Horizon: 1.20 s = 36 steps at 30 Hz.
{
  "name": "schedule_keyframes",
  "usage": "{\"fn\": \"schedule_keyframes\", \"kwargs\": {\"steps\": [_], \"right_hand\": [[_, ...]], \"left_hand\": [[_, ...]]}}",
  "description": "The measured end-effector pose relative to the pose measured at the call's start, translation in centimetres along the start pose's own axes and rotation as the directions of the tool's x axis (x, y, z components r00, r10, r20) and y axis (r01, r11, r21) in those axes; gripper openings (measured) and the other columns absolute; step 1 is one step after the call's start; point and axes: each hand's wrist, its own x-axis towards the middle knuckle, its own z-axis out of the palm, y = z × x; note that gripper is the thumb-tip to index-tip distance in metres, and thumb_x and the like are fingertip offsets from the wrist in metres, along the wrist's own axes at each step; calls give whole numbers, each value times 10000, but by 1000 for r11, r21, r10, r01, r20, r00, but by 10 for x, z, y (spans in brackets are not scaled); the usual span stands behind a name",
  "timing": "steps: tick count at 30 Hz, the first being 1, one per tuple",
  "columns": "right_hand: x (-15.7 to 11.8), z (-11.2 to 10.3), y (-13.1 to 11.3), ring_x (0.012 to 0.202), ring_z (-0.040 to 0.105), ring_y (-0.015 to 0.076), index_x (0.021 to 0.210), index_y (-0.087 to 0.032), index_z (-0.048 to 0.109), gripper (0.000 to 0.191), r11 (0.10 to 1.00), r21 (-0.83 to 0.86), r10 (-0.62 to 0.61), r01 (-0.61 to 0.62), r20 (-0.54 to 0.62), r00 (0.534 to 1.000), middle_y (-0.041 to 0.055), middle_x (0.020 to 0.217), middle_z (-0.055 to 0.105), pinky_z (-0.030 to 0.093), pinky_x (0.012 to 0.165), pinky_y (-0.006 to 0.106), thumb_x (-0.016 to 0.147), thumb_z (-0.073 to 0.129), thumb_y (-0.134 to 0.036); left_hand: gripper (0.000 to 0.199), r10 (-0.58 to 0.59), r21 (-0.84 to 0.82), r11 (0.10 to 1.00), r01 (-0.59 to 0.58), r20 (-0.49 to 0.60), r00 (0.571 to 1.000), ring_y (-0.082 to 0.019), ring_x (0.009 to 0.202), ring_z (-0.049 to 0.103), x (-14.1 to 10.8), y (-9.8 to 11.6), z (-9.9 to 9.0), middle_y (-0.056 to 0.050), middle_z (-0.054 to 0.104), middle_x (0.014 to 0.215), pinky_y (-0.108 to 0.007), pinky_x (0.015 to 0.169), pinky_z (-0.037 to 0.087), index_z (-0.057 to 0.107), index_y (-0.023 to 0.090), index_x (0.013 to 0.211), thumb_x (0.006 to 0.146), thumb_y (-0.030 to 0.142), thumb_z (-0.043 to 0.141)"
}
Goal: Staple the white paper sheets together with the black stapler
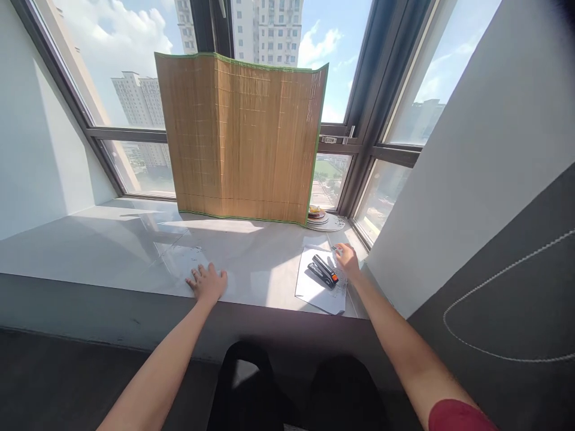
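Observation:
My left hand [208, 283] lies flat on the pale window sill [245, 263], fingers spread. Just beyond its fingertips are a few tiny dark bits [196, 249], too small to name. At the right, my right hand [347, 259] has its fingers pinched together at the upper right edge of some white papers [309, 293]. A small dark thing shows at those fingertips, but its kind cannot be made out. A black stapler [322, 271] with an orange part rests on the papers, left of my right hand and apart from it.
A bamboo mat [251, 137] with green edging stands upright against the window. Behind its right lower corner is a stack of plates [318, 216]. The slanted wall [449, 149] borders the sill on the right, where a beaded cord [467, 345] hangs.

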Motion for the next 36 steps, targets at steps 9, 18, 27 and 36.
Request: {"fn": "schedule_keyframes", "kwargs": {"steps": [9, 18, 27, 36], "right_hand": [[12, 50, -59, 1542, 483, 331, 1366, -155, 673, 382, 983, -55, -161, 178, 224, 961, 272, 1588, 565, 364, 1255, 503, 1035, 537, -287], [11, 122, -198, 1681, 276, 338, 1640, -74, 438, 576, 948, -49, -265, 313, 422, 867, 258, 1795, 300, 183, 1355, 555, 1139, 329, -337], [11, 157, -275, 1691, 257, 358, 1658, -6, 415, 631, 914, 16, -373, 405, 426, 825, 262, 1797, 288, 170, 1375, 578, 1124, 297, -322], [7, 151, -269, 1728, 163, 321, 1728, -21, 302, 693, 912, 25, -378, 410, 444, 812, 210, 1831, 208, 136, 1392, 544, 1115, 283, -344]], "left_hand": [[681, -1, 4, 1000, 1, 13, 1000, -522, 1622, 305, -7, 4, -9, -289, 371, 1743, -740, 1272, 262, 514, 106, 1615, 1079, 500, 370], [685, -9, -33, 999, 10, 38, 999, -508, 1644, 271, -11, 6, -17, -287, 351, 1760, -738, 1301, 203, 504, 94, 1630, 1077, 487, 402], [613, -7, -56, 998, 9, 31, 999, -486, 1656, 271, -5, -1, -5, -259, 358, 1766, -731, 1298, 217, 511, 127, 1640, 1100, 337, 309], [630, -10, -35, 999, 11, 34, 999, -498, 1648, 279, -6, 0, -9, -259, 356, 1765, -738, 1289, 237, 506, 122, 1638, 1099, 334, 258]]}}
